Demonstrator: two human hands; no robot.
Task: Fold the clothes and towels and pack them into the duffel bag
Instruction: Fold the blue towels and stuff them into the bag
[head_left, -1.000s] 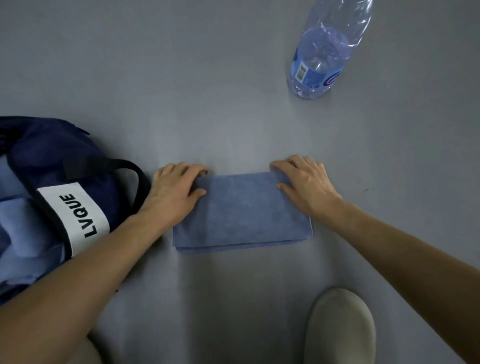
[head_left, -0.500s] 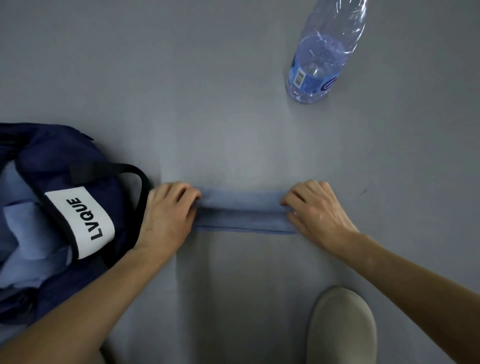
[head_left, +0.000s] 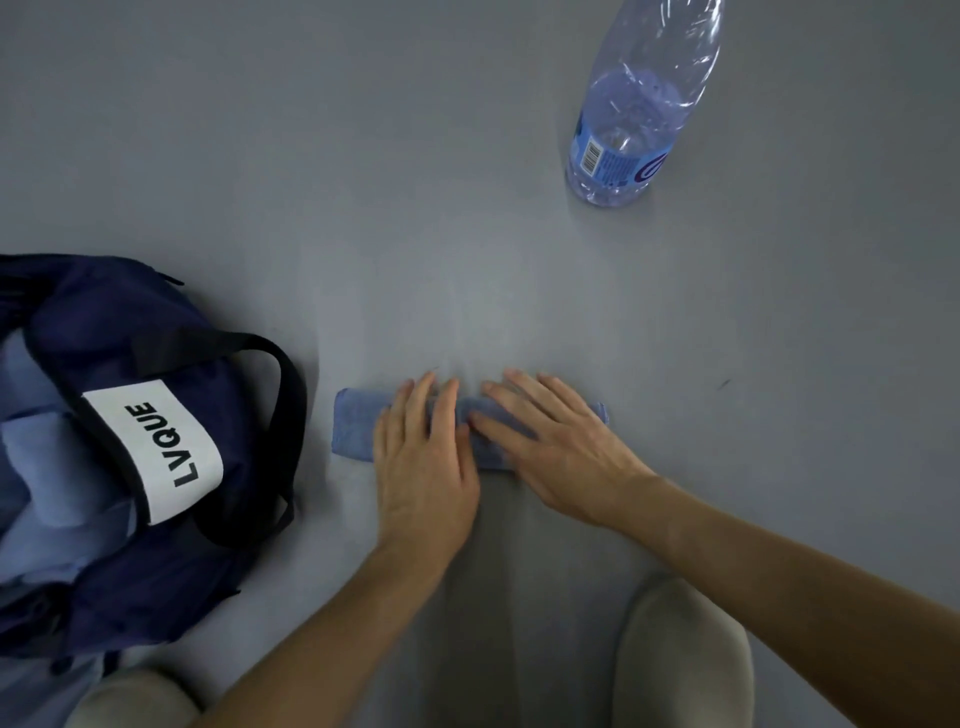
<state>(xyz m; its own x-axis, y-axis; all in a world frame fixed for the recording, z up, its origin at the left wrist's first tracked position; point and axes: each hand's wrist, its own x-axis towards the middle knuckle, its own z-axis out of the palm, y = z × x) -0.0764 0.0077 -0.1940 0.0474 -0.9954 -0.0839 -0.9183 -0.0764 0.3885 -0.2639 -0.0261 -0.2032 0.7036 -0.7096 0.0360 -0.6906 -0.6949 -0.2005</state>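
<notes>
Towel (head_left: 358, 428): blue, folded into a narrow band, flat on the grey surface, just right of the bag (head_left: 119, 306). Runs left to right across the view, long axis crosswise to both forearms, one end pointing at the bag, the other away from it. Pinned under both hands. Left hand (head_left: 423, 457) flat on the middle, fingers straight and close together. Right hand (head_left: 556, 447) flat beside it, fingers slightly spread, covering the right half. Bag open, to the left of both hands, nearer the left one. Likely next: another fold or a leftward carry into the bag.
</notes>
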